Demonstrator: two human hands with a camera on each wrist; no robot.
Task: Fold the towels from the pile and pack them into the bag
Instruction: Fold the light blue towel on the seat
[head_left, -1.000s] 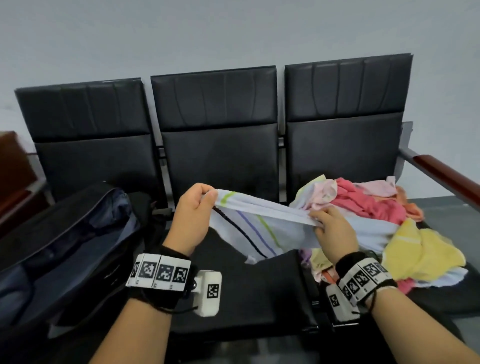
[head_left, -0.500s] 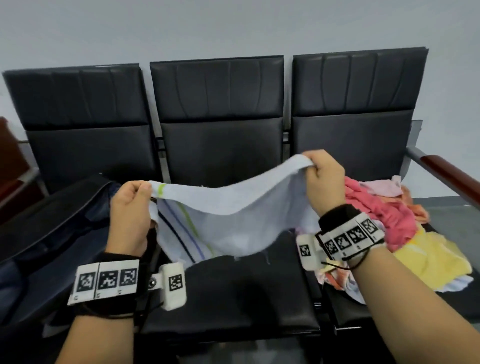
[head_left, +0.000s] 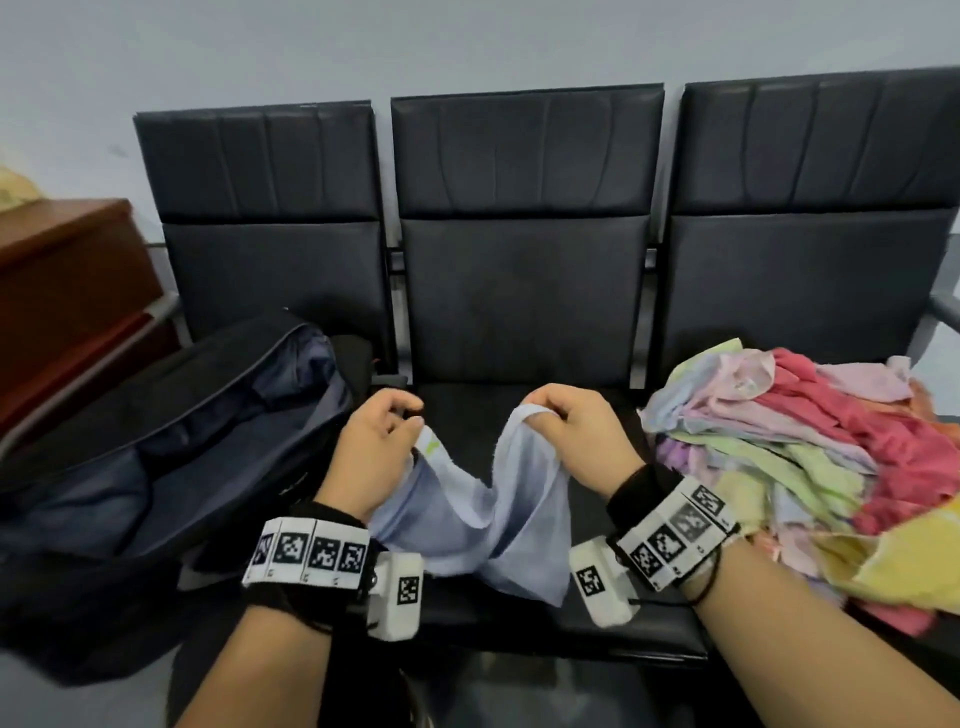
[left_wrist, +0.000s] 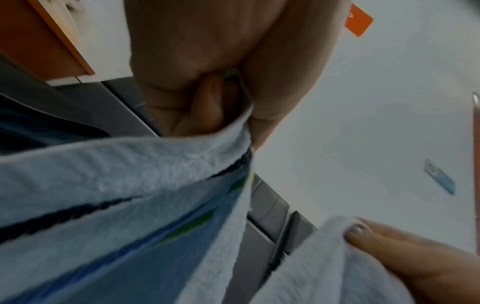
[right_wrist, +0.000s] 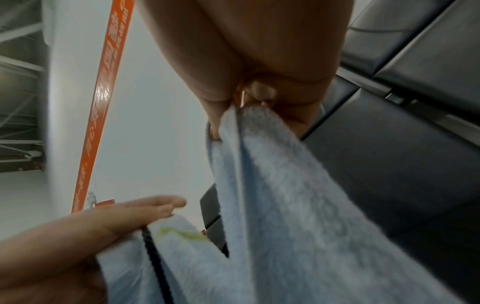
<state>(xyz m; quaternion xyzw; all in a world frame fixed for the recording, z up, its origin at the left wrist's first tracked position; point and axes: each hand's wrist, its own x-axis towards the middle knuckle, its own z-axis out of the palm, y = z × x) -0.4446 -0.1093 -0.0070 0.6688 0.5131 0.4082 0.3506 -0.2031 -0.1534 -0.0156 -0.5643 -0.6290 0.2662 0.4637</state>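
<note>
I see a row of three black seats (head_left: 524, 312) against a pale wall, and these seats carry everything. On the left seat lies the dark bag (head_left: 171, 457), unzipped, its opening turned up and its near end overhanging the seat's front edge. On the right seat sits the pile of towels (head_left: 810, 457), a loose heap of pink, red, green, lilac and yellow that spills toward that seat's front right corner. A brown wooden cabinet (head_left: 67, 291) stands beyond the left end of the row.

Over the middle seat, near its front edge, I hold one pale blue towel (head_left: 483, 525) between my two hands. It sags in a deep fold between them, and its lower edge hangs down toward the seat cushion. The left wrist view shows dark, blue and green stripes running along its left part.

My left hand (head_left: 376, 452) is curled, thumb and fingers pinching the striped top corner of the towel, close to the bag's right side. My right hand (head_left: 576, 441) is closed too, gripping the other top corner in a bunch, just left of the pile. The two hands sit near each other at about the same height, not touching.
</note>
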